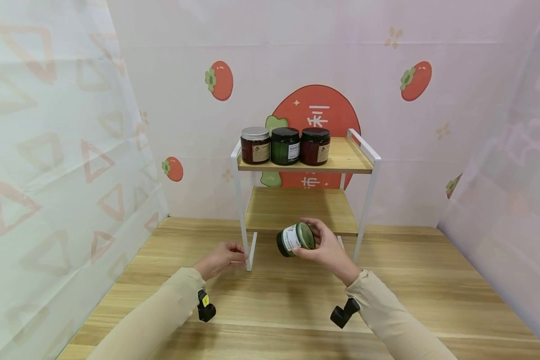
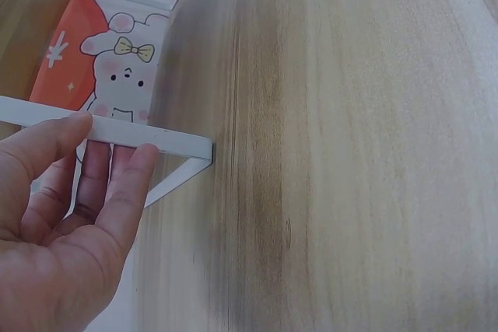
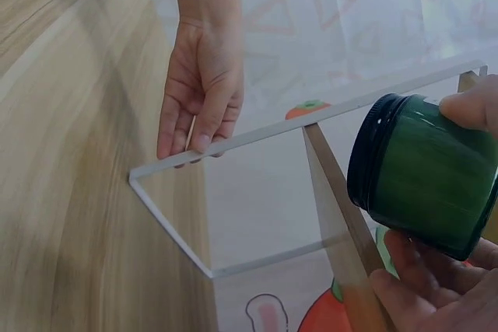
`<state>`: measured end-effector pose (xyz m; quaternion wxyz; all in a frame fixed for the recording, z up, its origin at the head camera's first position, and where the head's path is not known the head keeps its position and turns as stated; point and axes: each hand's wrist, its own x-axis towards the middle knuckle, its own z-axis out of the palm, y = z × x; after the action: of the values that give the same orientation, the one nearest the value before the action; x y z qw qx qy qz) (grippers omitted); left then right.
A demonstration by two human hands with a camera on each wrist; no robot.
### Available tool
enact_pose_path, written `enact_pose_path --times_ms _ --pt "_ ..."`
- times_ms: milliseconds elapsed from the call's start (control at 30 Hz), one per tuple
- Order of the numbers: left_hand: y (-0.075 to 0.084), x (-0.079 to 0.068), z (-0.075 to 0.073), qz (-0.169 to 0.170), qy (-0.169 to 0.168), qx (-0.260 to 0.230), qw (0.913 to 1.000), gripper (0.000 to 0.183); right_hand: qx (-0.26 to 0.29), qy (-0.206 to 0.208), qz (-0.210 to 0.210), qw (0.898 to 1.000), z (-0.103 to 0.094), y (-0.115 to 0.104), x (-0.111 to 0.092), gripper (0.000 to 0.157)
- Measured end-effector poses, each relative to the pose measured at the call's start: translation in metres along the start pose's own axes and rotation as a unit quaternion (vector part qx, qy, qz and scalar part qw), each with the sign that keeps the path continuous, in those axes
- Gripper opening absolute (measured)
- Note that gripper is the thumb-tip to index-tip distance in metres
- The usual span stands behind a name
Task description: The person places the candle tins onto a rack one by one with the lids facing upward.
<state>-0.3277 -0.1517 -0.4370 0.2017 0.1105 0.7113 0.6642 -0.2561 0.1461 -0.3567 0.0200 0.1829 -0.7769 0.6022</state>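
Note:
My right hand (image 1: 329, 250) grips a green jar (image 3: 436, 180) with a black lid and a white label. The jar is tipped over in front of the shelf's lower board (image 1: 301, 207), its lid pointing left and somewhat down. At the shelf's front left, my left hand (image 2: 74, 223) pinches the white metal leg (image 2: 167, 139) near its foot, thumb on one side and fingers on the other. On the top board (image 1: 344, 150) stand a dark red jar (image 1: 255, 146) with a silver lid, a green jar (image 1: 285, 146) and another dark red jar (image 1: 314, 146), the last two black-lidded.
The two-tier shelf stands on a wood-grain table (image 1: 270, 320). White side rails (image 1: 364, 145) edge its top board. A printed cloth backdrop (image 1: 175, 90) hangs behind and at both sides. Small black cameras (image 1: 205, 306) are strapped to both wrists.

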Motion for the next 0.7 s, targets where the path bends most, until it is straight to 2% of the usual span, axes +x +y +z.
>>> enact_pose_path --times_ms 467,700 --pt "-0.0008 0.0004 -0.0019 0.005 -0.007 -0.003 1.0 0.01 -0.021 0.005 0.007 1.0 -0.0006 -0.004 -0.0013 0.078" --pt "-0.0005 -0.0001 -0.0025 0.006 -0.01 0.003 0.9999 0.01 -0.026 0.007 -0.003 1.0 -0.002 -0.0028 0.0006 0.083"
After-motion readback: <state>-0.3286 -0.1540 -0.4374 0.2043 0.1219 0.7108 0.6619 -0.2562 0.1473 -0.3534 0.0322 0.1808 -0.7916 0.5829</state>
